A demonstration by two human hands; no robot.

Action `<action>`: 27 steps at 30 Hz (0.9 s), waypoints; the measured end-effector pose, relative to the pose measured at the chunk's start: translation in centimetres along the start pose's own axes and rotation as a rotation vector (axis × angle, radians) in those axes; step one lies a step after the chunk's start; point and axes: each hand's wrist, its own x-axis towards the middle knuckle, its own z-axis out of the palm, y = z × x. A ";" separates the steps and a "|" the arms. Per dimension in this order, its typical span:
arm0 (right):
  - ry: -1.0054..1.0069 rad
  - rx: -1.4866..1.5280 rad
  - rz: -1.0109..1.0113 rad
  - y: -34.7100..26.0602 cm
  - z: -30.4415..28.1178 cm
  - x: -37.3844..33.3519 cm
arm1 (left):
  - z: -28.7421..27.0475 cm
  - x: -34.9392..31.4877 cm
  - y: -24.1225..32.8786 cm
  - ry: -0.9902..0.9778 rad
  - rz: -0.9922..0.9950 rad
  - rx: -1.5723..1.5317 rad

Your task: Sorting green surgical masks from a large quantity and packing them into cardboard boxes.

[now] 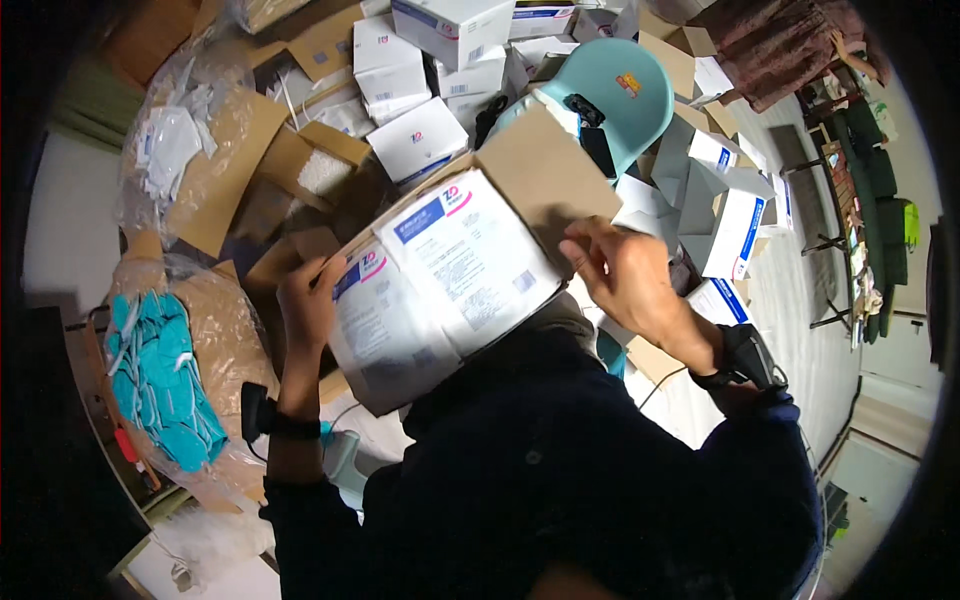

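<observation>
An open cardboard box (pixel 545 185) rests tilted on my lap, with one flap standing up on its far right side. Inside it, white packets (pixel 475 255) with blue and pink print lie side by side. My left hand (pixel 308 303) is at the box's left side, its fingers closed at the far left edge. At the right, my right hand (pixel 632 278) pinches the lower corner of the raised flap between thumb and fingers. Dark straps with small devices sit on both of my wrists.
White cartons (pixel 415 140) pile up ahead, beside a pale teal stool (pixel 640 95) with a phone on it. More opened cartons (pixel 735 220) lie at the right. A plastic-lined box holds teal items (pixel 165 380) at the left; brown cartons (pixel 325 165) stand behind my left hand.
</observation>
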 end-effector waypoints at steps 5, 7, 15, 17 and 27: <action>-0.155 0.010 0.080 4.6 3.3 -0.5 | 0.2 -0.8 3.9 0.033 0.061 0.030; -0.334 0.283 0.238 5.7 4.0 0.6 | 0.5 -0.4 5.8 0.043 0.026 0.038; -0.193 0.437 0.279 9.7 3.3 3.8 | 3.0 11.0 11.4 -0.154 0.264 0.092; -0.043 0.441 0.345 11.1 2.2 4.0 | 5.4 16.2 12.0 -0.207 0.437 0.061; 0.479 0.257 0.484 23.5 5.7 6.4 | 15.9 26.3 21.9 0.133 0.880 -0.130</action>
